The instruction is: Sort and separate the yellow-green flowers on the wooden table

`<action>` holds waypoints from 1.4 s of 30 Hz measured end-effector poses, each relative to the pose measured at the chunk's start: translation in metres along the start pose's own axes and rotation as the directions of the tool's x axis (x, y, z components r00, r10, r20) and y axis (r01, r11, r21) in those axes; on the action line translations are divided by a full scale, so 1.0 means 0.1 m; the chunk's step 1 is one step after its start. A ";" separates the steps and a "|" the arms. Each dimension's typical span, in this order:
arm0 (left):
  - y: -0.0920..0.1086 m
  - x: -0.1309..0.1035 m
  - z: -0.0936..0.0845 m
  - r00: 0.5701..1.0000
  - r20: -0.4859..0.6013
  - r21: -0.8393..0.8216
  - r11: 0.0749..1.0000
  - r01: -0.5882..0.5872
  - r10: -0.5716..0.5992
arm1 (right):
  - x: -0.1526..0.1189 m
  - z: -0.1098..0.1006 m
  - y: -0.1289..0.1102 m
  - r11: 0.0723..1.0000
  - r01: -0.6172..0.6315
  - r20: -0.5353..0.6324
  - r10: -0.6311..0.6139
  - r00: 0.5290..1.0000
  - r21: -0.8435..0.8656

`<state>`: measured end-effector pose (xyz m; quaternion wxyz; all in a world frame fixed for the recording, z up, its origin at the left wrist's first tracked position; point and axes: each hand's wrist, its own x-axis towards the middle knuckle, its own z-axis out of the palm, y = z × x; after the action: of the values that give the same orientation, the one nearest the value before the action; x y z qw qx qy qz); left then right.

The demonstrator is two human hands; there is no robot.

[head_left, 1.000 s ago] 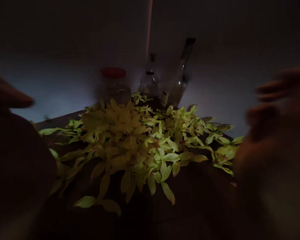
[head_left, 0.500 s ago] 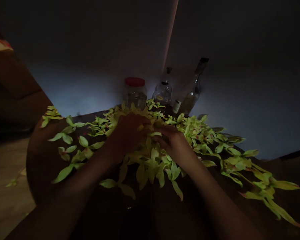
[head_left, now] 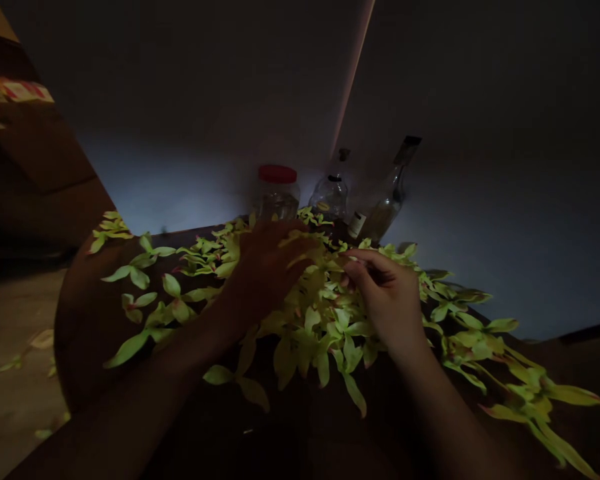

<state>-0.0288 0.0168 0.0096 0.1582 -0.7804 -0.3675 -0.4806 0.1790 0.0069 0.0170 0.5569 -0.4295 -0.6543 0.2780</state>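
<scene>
Loose yellow-green, orchid-like flowers (head_left: 325, 347) with pinkish tips are heaped over a dark table (head_left: 87, 313). My left hand (head_left: 275, 263) reaches over the middle of the heap, its fingers stretched out to the right above the blossoms. What lies under that palm is hidden. Close by on the right, my right hand (head_left: 393, 293) is closed in a pinch, thumb against forefinger. A yellow-green flower (head_left: 336, 261) shows at those fingertips, between the two hands. The dim light blurs its outline.
Behind the heap stand a clear jar (head_left: 277, 200) with a red lid, a rounded glass bottle (head_left: 329, 197) and a tilted tall bottle (head_left: 384, 213), near the wall corner. A few fallen blossoms (head_left: 13, 363) lie on the floor at left. Cardboard boxes (head_left: 45, 147) stand beyond.
My right hand has moved right, away from my left hand, and its fingers have closed into a pinch. My left hand stays over the heap. The view has shifted slightly.
</scene>
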 end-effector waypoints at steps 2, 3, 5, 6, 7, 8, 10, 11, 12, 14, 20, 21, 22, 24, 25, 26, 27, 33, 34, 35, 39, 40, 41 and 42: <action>0.07 0.00 -0.01 0.998 -0.010 -0.052 0.997 -0.062 0.061 | -0.03 0.03 -0.01 0.998 0.039 0.008 -0.038 0.999 -0.048; 0.11 0.01 -0.02 0.997 -0.011 -0.093 0.993 -0.075 0.074 | -0.05 0.05 -0.02 0.996 0.057 0.011 -0.056 0.998 -0.074; 0.17 0.02 -0.03 0.998 0.016 -0.171 0.984 -0.055 0.059 | -0.08 0.08 -0.04 0.990 0.095 0.016 -0.094 0.995 -0.105; 0.19 0.02 -0.04 0.999 0.036 -0.200 0.979 -0.025 0.033 | -0.10 0.10 -0.05 0.989 0.107 0.016 -0.106 0.994 -0.104; 0.20 0.03 -0.05 0.999 0.049 -0.220 0.975 0.011 0.000 | -0.10 0.11 -0.06 0.989 0.113 0.019 -0.112 0.994 -0.094; 0.21 0.03 -0.05 0.998 0.055 -0.234 0.971 0.050 -0.038 | -0.11 0.12 -0.07 0.990 0.114 0.025 -0.112 0.993 -0.077; 0.20 0.05 -0.07 0.991 0.067 -0.268 0.955 0.126 -0.112 | -0.11 0.13 -0.09 0.995 0.097 0.040 -0.096 0.995 -0.027; 0.19 0.05 -0.08 0.986 0.077 -0.292 0.942 0.164 -0.148 | -0.11 0.14 -0.10 0.996 0.084 0.047 -0.084 0.995 -0.002; 0.19 0.06 -0.09 0.979 0.090 -0.323 0.924 0.204 -0.184 | -0.11 0.14 -0.10 0.997 0.074 0.051 -0.075 0.996 0.020; 0.17 0.07 -0.10 0.957 0.133 -0.395 0.872 0.288 -0.256 | -0.11 0.14 -0.11 0.998 0.053 0.057 -0.056 0.997 0.045; 0.16 0.07 -0.08 0.931 0.189 -0.434 0.824 0.366 -0.314 | -0.11 0.15 -0.12 0.998 0.023 0.055 -0.026 0.998 0.064; 0.16 0.07 -0.08 0.939 0.173 -0.422 0.839 0.343 -0.298 | -0.10 0.15 -0.12 0.998 0.014 0.050 -0.017 0.999 0.067; 0.16 0.06 -0.07 0.951 0.142 -0.403 0.862 0.309 -0.275 | -0.10 0.15 -0.13 0.998 0.004 0.042 -0.007 0.999 0.070; 0.17 0.06 -0.07 0.981 0.059 -0.329 0.924 0.195 -0.186 | -0.09 0.15 -0.13 0.997 -0.020 0.030 0.018 0.999 0.074; 0.18 0.05 -0.07 0.992 0.027 -0.269 0.954 0.129 -0.126 | -0.09 0.15 -0.14 0.997 -0.031 0.026 0.029 0.999 0.075; 0.19 0.04 -0.07 0.998 0.012 -0.201 0.977 0.065 -0.064 | -0.08 0.15 -0.14 0.996 -0.040 0.024 0.038 0.999 0.075; 0.20 0.03 -0.07 1.000 0.013 -0.135 0.991 0.012 -0.010 | -0.08 0.16 -0.15 0.996 -0.047 0.022 0.045 0.999 0.075; 0.20 0.01 -0.10 0.995 0.086 -0.005 0.999 -0.050 0.050 | -0.09 0.16 -0.13 1.000 -0.022 0.051 0.021 0.998 0.022; 0.19 0.03 -0.10 0.996 0.090 -0.033 0.999 -0.013 0.016 | -0.09 0.16 -0.12 1.000 -0.008 0.048 0.009 0.999 -0.009; 0.18 0.04 -0.11 0.995 0.085 -0.071 0.996 0.051 -0.045 | -0.08 0.15 -0.10 0.999 0.004 0.041 -0.002 0.999 -0.041; 0.13 0.17 -0.14 0.911 -0.018 -0.226 0.889 0.399 -0.413 | -0.03 0.12 -0.02 0.996 0.011 0.026 -0.009 1.000 -0.087; 0.13 0.20 -0.15 0.864 -0.045 -0.223 0.848 0.480 -0.501 | -0.02 0.11 0.00 0.996 0.008 0.020 -0.006 1.000 -0.092; 0.13 0.22 -0.16 0.821 -0.051 -0.199 0.812 0.549 -0.568 | -0.01 0.11 0.01 0.995 0.006 0.010 -0.005 1.000 -0.099; 0.12 0.23 -0.17 0.781 -0.049 -0.181 0.774 0.606 -0.623 | 0.00 0.11 0.01 0.994 0.004 -0.004 -0.005 1.000 -0.110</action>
<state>-0.0247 0.0075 0.0392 -0.0494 -0.6005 -0.5548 -0.5738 0.1687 0.0083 0.0133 0.5343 -0.4586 -0.6685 0.2393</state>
